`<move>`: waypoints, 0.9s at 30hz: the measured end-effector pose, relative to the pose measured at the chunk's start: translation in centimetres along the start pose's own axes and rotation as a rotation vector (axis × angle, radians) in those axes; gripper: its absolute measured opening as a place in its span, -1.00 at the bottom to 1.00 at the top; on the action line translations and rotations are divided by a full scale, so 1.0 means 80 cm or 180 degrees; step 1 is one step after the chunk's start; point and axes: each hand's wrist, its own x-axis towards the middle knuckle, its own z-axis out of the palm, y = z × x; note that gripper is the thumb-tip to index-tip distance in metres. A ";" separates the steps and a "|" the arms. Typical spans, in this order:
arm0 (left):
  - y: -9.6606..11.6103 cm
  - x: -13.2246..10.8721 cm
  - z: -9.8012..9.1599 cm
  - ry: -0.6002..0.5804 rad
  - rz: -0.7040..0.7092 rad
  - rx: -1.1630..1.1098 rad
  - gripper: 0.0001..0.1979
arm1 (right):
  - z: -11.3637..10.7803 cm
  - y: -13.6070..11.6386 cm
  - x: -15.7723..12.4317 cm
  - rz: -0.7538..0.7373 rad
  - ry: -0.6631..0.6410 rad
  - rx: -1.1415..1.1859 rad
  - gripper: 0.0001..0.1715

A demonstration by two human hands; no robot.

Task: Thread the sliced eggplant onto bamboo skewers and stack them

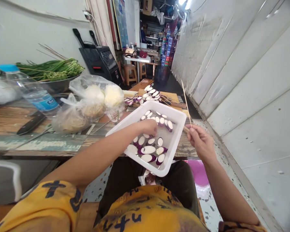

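A white plastic tray (177, 137) with water and purple-edged white eggplant slices (148, 149) in it sits tilted at the table's front edge. My left hand (150, 126) reaches into the tray among the slices, its fingers curled together; whatever they hold is hidden. To the right of the tray, my right hand (200, 138) pinches a thin wooden skewer (185, 101) that points upward and carries no slice. Behind the tray, skewered eggplant slices (152, 93) are piled on a wooden board (171, 96).
Left on the table (4, 119) are a knife (32, 124), a water bottle (42, 100), plastic bags of vegetables (87, 111) and a metal bowl (60, 85) of greens. A black speaker (102, 62) stands behind. A white wall (251, 80) runs along the right.
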 end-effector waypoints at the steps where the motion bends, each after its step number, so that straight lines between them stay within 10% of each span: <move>1: -0.002 -0.001 -0.003 -0.0031 0.0035 -0.0133 -0.88 | 0.000 -0.001 -0.007 0.0096 -0.0131 0.0005 -0.63; 12: 0.009 0.000 -0.024 0.0657 -0.0300 -0.4941 -0.89 | 0.005 0.011 -0.077 0.0201 -0.0515 -0.0845 -0.57; 27: 0.017 -0.006 -0.028 0.0441 -0.0020 -0.5010 -0.88 | 0.020 0.004 -0.051 -0.0169 -0.0389 -0.1145 -0.57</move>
